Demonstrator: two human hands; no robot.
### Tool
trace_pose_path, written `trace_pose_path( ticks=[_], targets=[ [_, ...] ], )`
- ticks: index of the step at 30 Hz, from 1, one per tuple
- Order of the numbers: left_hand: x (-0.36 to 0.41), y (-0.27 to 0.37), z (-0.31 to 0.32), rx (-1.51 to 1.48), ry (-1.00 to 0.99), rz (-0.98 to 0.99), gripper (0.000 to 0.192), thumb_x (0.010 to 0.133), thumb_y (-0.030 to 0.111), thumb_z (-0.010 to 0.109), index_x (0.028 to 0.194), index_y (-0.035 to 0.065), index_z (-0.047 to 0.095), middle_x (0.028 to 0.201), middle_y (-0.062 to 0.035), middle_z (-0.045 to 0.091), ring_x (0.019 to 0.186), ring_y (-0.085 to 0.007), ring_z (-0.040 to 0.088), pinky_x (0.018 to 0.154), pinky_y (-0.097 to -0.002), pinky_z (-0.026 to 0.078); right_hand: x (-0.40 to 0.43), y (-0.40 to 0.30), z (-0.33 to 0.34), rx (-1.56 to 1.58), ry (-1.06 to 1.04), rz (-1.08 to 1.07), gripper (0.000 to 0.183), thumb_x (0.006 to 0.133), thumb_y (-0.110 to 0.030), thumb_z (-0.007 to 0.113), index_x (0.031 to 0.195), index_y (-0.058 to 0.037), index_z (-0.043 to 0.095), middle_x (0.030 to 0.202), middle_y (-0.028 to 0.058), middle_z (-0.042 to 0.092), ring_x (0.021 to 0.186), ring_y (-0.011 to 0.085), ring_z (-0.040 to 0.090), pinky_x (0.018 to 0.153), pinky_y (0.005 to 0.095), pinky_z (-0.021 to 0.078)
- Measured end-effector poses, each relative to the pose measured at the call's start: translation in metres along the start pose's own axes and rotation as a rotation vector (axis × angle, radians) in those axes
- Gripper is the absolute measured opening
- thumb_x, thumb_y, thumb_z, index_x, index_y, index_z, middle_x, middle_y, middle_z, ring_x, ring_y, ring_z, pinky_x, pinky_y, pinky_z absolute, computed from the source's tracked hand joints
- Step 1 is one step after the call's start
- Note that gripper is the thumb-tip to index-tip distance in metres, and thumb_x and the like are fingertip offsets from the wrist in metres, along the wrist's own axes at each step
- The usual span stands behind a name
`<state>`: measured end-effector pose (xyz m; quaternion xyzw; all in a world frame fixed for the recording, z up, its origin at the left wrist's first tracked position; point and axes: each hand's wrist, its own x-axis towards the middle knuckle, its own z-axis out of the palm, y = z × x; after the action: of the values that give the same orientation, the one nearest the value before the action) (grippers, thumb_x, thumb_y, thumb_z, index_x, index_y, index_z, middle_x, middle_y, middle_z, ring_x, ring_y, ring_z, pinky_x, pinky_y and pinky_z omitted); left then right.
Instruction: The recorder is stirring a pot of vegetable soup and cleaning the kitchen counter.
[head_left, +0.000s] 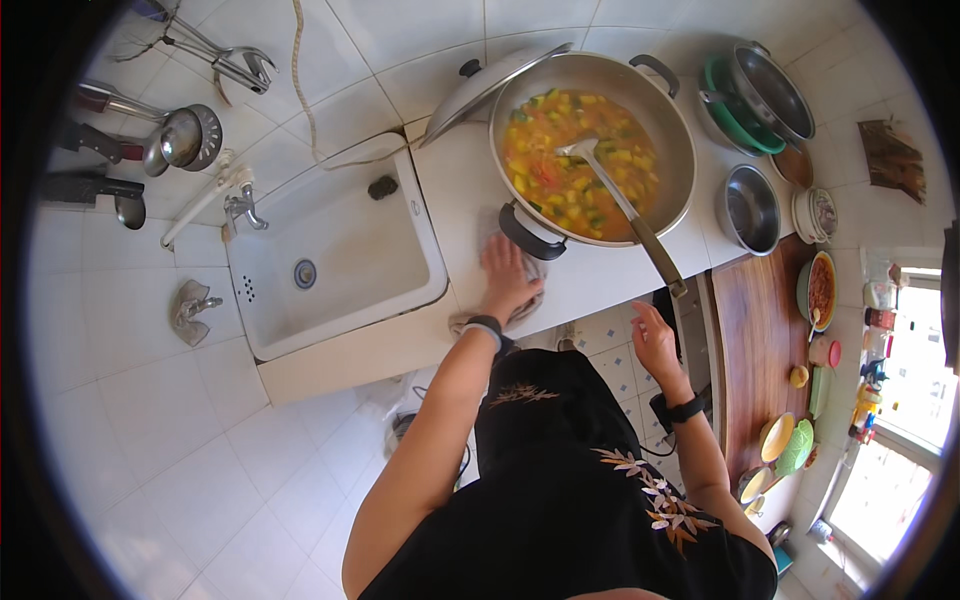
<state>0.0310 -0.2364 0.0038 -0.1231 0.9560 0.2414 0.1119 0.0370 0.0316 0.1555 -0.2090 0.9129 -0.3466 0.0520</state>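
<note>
My left hand (510, 271) lies palm down on a greyish cloth (534, 300) on the white tiled counter (457, 247), between the sink and the pot. Its fingers and the cloth's far end are blurred. Just beyond the fingertips is the black side handle (531, 232) of a large two-handled pot (681, 187). The pot holds an orange stew (600, 112) with diced green and yellow vegetables. A ladle (622, 195) rests in it, its handle over the near rim. My right hand (657, 343) hangs empty in front of the counter edge, fingers loosely bent.
The lid (480, 90) leans against the pot's left rim. A white sink (352, 247) with a tap (244, 208) is at left, below hanging utensils (191, 139). Metal bowls (752, 208) stand at right. A wooden worktop (750, 330) carries several dishes.
</note>
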Motion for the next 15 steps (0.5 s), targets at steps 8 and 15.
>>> trace_pose_path(
  ticks=[8, 15],
  targets=[
    [-0.033, -0.018, -0.003, -0.081, 0.045, 0.368, 0.076, 0.071, 0.031, 0.063, 0.134, 0.0035, 0.032, 0.142, -0.0127, 0.027, 0.135, -0.0282, 0.017, 0.109, -0.0484, 0.009, 0.02, 0.001, 0.007, -0.057, -0.172, 0.08, 0.026, 0.076, 0.002, 0.05, 0.102, -0.0007, 0.055, 0.092, 0.0177, 0.061, 0.08, 0.0343, 0.059, 0.068, 0.0379, 0.0489],
    [-0.085, -0.124, -0.012, -0.012, 0.327, -0.109, 0.072, 0.076, 0.028, 0.061, 0.136, 0.0053, 0.028, 0.143, -0.0126, 0.027, 0.134, -0.0275, 0.019, 0.108, -0.0469, 0.01, 0.041, 0.01, 0.028, -0.011, -0.217, -0.019, 0.024, 0.077, -0.004, 0.051, 0.101, -0.0028, 0.056, 0.092, 0.0166, 0.062, 0.084, 0.0344, 0.059, 0.073, 0.0404, 0.0482]
  ],
)
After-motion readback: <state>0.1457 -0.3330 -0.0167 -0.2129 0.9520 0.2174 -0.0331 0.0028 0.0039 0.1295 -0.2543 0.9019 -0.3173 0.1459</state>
